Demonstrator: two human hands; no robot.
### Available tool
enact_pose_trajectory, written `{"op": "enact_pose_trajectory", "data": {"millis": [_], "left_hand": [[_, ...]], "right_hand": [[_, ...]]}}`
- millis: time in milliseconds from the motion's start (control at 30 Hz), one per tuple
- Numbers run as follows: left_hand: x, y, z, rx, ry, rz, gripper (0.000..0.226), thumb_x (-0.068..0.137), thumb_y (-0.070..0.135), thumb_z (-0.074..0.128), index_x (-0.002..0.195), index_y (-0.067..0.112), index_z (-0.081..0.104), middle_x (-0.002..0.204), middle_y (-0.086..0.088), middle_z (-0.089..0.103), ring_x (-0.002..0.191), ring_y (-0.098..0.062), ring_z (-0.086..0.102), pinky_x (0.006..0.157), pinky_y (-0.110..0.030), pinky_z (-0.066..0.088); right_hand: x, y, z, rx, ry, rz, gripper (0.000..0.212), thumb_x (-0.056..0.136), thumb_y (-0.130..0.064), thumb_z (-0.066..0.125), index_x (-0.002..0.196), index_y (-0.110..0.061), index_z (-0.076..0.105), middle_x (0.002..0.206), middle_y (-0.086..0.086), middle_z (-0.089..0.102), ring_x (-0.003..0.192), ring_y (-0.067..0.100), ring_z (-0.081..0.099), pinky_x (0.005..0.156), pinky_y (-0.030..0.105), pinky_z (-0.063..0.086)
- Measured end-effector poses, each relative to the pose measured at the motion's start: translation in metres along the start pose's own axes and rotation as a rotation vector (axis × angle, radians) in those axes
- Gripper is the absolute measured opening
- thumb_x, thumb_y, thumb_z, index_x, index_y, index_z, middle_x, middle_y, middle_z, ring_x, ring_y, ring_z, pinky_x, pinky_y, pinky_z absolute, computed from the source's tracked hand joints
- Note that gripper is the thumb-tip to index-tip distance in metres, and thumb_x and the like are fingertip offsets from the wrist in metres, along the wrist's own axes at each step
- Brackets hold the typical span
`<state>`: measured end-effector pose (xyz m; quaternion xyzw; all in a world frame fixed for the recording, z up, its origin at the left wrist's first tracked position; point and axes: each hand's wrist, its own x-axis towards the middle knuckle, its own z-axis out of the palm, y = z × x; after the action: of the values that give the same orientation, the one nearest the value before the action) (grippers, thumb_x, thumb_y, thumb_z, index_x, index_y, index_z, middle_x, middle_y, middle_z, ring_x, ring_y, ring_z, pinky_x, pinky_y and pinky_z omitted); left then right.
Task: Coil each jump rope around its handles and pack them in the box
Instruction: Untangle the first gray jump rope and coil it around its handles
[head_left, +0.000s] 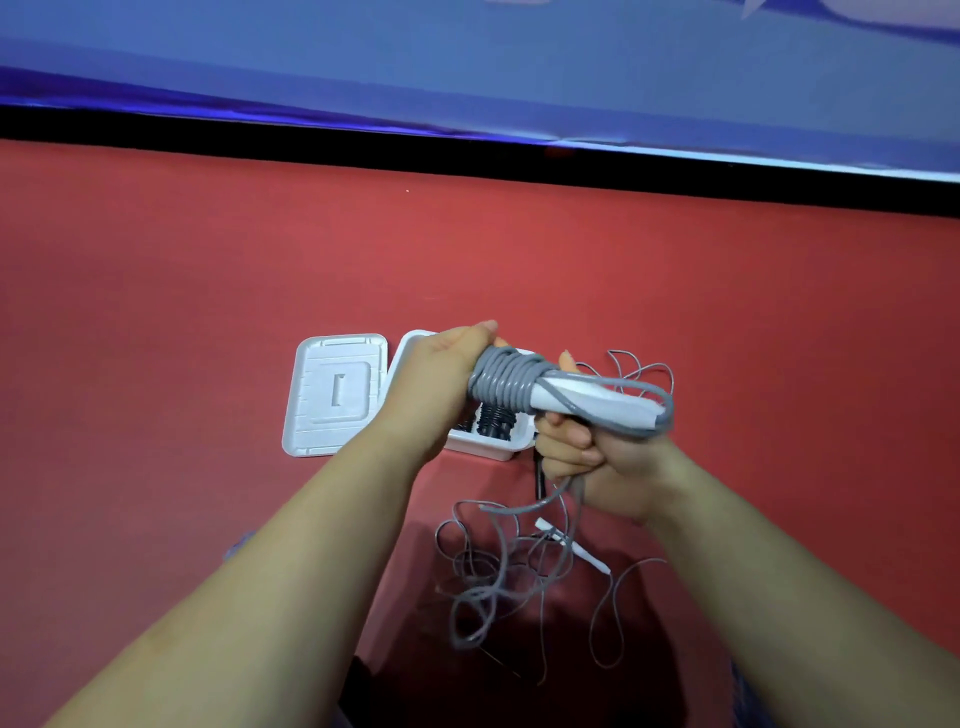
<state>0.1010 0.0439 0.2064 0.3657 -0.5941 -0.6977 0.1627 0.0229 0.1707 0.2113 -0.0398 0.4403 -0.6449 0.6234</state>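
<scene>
Head view — both hands (519, 410) grip grey-coiled white handles (592, 402).

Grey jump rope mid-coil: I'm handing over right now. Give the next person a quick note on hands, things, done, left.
Left hand grips the white handles at the coiled end.
Right hand grips the grey rope, feeding it on.
Several turns wound; loose rope lies tangled on the red table.
White box open behind the hands, a black coiled rope inside; lid beside it.
Left: finish coiling, pack, handle the other white handle.
</scene>
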Motion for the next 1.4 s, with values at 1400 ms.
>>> {"op": "enact_pose_trajectory", "data": {"millis": [1400], "left_hand": [[-0.001,-0.005,-0.007,0.182,-0.155,0.023,0.032,0.096,0.021,0.049,0.069,0.010,0.060,0.063,-0.009,0.051,0.051,-0.015,0.043,0.047,-0.017,0.034]], "right_hand": [[-0.012,-0.026,-0.017,-0.989,0.153,-0.081,0.042,0.087,-0.039,0.055,0.054,-0.014,0.059,0.045,-0.006,0.052,0.041,0.004,0.040,0.044,0.018,0.034]]}}
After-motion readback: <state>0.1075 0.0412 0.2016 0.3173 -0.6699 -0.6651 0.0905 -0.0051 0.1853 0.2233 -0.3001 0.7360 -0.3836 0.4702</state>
